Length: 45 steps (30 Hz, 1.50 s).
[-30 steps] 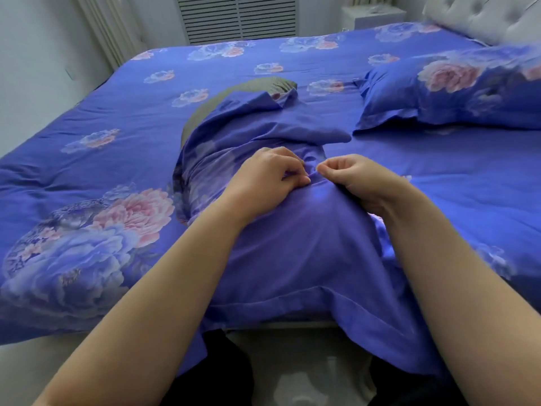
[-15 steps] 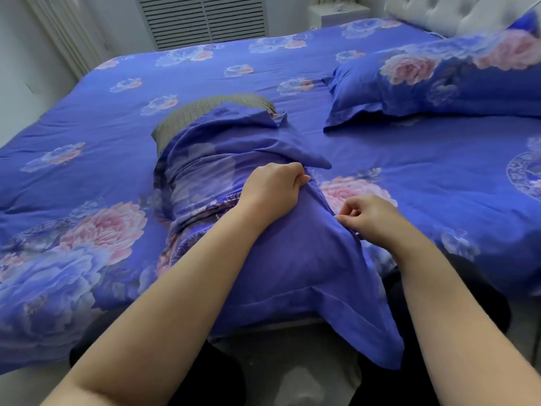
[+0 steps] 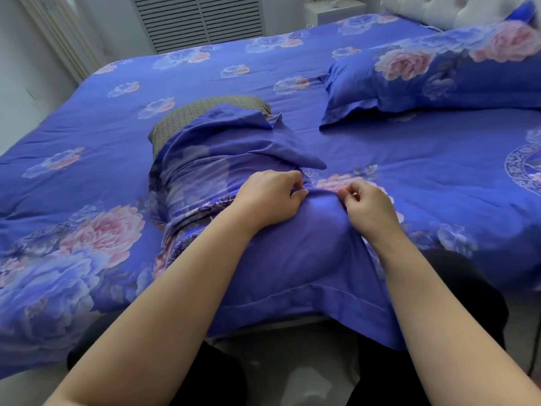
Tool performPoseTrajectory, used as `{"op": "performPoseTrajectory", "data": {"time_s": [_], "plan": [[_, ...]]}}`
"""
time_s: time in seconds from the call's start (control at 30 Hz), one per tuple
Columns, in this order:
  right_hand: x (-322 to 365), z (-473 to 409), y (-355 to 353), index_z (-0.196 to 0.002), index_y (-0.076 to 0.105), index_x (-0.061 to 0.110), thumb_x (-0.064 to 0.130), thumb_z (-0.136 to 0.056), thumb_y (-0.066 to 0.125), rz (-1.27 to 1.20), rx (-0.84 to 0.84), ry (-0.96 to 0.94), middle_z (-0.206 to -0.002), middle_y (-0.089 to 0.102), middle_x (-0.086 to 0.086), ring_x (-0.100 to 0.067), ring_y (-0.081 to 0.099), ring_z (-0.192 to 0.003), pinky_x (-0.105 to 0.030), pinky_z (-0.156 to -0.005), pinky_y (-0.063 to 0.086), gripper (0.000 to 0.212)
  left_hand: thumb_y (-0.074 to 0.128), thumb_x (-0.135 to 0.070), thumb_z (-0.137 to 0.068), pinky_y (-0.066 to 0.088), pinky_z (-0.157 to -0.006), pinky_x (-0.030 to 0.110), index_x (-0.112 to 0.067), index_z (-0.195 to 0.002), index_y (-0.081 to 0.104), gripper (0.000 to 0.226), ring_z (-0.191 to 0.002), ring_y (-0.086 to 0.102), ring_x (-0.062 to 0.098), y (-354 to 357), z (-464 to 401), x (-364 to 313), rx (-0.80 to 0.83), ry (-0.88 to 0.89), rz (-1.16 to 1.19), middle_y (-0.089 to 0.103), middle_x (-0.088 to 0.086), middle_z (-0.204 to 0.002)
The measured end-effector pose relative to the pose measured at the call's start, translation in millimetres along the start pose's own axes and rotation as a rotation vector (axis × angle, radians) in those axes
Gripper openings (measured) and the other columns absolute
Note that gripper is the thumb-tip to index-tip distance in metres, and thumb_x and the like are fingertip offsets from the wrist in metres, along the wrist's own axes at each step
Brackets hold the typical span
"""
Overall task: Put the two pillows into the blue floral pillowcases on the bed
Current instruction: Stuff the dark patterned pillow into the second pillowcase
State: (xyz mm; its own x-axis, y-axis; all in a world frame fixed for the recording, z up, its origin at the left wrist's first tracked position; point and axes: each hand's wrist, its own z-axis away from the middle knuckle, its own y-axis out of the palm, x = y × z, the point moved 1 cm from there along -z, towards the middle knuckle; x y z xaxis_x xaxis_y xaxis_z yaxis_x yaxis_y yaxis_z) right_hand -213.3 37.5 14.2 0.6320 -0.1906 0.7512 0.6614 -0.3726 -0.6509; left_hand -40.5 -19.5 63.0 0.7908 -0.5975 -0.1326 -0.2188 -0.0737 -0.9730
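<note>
Smooth, faintly sheeny cloth pillowcase (image 3: 292,253) (pillow (image 3: 202,111): coarser grey weave)

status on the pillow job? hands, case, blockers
Left hand and right hand both pinch the pillowcase. Grey pillow partly in, far end exposed. Second pillow already cased. No blockers seen.

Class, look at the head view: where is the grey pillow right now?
The grey pillow lies mid-bed, left of centre, its far end poking out of the pillowcase both hands grip; the finished pillow sits to its upper right.
</note>
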Motion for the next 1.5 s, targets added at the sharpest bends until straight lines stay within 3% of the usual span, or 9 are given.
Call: {"op": "performPoseTrajectory", "data": {"time_s": [0.17,0.33,0.5,0.6,0.83,1.1,1.3,1.4,1.5], "plan": [[22,-5,1,-0.079,0.058,0.008,0.019,-0.098,0.049,-0.643,0.348,0.035,-0.069,0.056,-0.004,-0.008,0.046,-0.056,-0.025,-0.054,0.039,0.024,0.043,-0.031,-0.09,0.037,-0.067,0.032,-0.024,-0.089,0.059,0.017,-0.09,0.057,0.029,-7,-3,16,-0.047,-0.14,0.033,0.068,0.0,-0.093],[42,-12,12,-0.079,0.061,0.008,0.014,-0.098,0.046,-0.912,0.725,0.058,-0.064,0.061,0.002,-0.005,0.052,-0.054,-0.016,-0.051,0.044,0.025,0.044,-0.029,-0.093,0.042,-0.07,0.036,-0.019,-0.093,0.061,0.019,-0.095,0.057,0.033,-23,-8,30,-0.11,-0.172,0.048,0.067,0.009,-0.101],[38,-50,29,-0.075,0.051,0.009,0.017,-0.1,0.046,-0.575,0.365,-0.046,-0.057,0.044,0.005,0.0,0.036,-0.047,-0.019,-0.05,0.033,0.026,0.04,-0.031,-0.098,0.036,-0.07,0.033,-0.013,-0.083,0.055,0.027,-0.096,0.055,0.029,-18,-3,36,0.126,-0.21,0.069,0.065,0.008,-0.101],[36,-51,44,-0.08,0.054,0.006,0.019,-0.099,0.046,-0.496,0.446,-0.059,-0.065,0.046,0.001,-0.002,0.039,-0.056,-0.023,-0.055,0.035,0.025,0.039,-0.033,-0.098,0.037,-0.07,0.033,-0.012,-0.083,0.057,0.031,-0.093,0.056,0.028,-12,0,39,0.147,-0.237,0.098,0.066,0.006,-0.096],[15,-26,14,-0.067,0.051,0.016,0.023,-0.096,0.053,-0.476,0.619,-0.093,-0.058,0.046,0.013,-0.001,0.038,-0.055,-0.014,-0.049,0.032,0.029,0.043,-0.03,-0.097,0.037,-0.065,0.034,-0.015,-0.077,0.05,0.026,-0.086,0.055,0.032,0,-6,46,-0.142,-0.259,0.151,0.066,0.011,-0.088],[13,-34,23,-0.067,0.055,0.021,0.022,-0.089,0.063,-0.318,0.167,-0.019,-0.063,0.056,0.0,-0.008,0.045,-0.057,-0.021,-0.058,0.037,0.023,0.041,-0.041,-0.097,0.036,-0.064,0.03,-0.015,-0.079,0.062,0.038,-0.08,0.055,0.021,-5,-24,40,0.266,-0.286,0.234,0.061,0.0,-0.079],[22,-50,39,-0.075,0.056,0.015,0.019,-0.092,0.059,-0.311,0.163,0.038,-0.067,0.052,0.004,-0.001,0.047,-0.055,-0.013,-0.057,0.036,0.017,0.041,-0.064,-0.086,0.042,-0.069,0.037,-0.014,-0.082,0.059,0.054,-0.082,0.058,0.022,-7,-2,33,0.2,-0.268,0.162,0.063,-0.001,-0.081],[21,-41,34,-0.078,0.054,0.011,0.019,-0.097,0.051,-0.595,0.312,0.093,-0.068,0.047,-0.004,-0.003,0.041,-0.051,-0.017,-0.05,0.034,0.021,0.041,-0.064,-0.088,0.037,-0.082,0.039,-0.02,-0.1,0.058,0.049,-0.107,0.051,0.028,-17,6,27,0.116,-0.264,-0.176,0.059,0.003,-0.109],[22,-25,31,-0.096,0.059,0.002,0.026,-0.098,0.048,-0.644,0.499,0.083,-0.081,0.045,-0.013,-0.018,0.039,-0.067,-0.027,-0.054,0.034,0.027,0.049,-0.04,-0.092,0.032,-0.092,0.043,-0.023,-0.102,0.06,0.023,-0.109,0.053,0.03,-21,9,13,0.034,-0.301,-0.394,0.061,0.005,-0.114]]}}
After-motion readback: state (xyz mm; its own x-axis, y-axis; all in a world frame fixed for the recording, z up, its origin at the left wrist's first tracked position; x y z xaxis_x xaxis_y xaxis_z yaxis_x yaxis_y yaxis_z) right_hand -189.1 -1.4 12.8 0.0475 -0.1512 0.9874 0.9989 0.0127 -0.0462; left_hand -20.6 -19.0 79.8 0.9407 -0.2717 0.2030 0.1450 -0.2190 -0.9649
